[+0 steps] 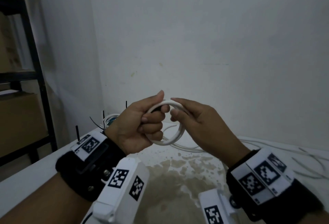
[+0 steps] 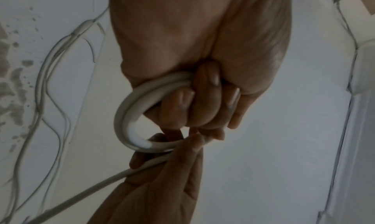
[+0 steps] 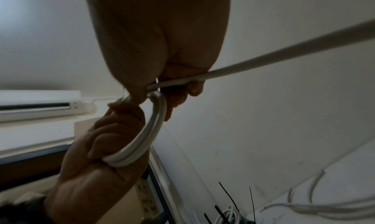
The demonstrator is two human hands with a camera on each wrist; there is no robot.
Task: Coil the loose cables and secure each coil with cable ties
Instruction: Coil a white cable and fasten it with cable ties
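Above the stained table (image 1: 178,179), mid-coiling: left hand (image 1: 140,127) fisted around the white cable coil (image 1: 170,122), right hand (image 1: 199,122) pinching the feeding strand, next loop needing slack, then a tie.

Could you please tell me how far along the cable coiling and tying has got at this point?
Done, apparently: a bundle of coiled cable with black cable ties standing up sits at the table's far left. In hand: the left hand grips a small white coil of a few loops while the right hand feeds cable onto it; no tie on it yet. Left: loose white cables across the table.
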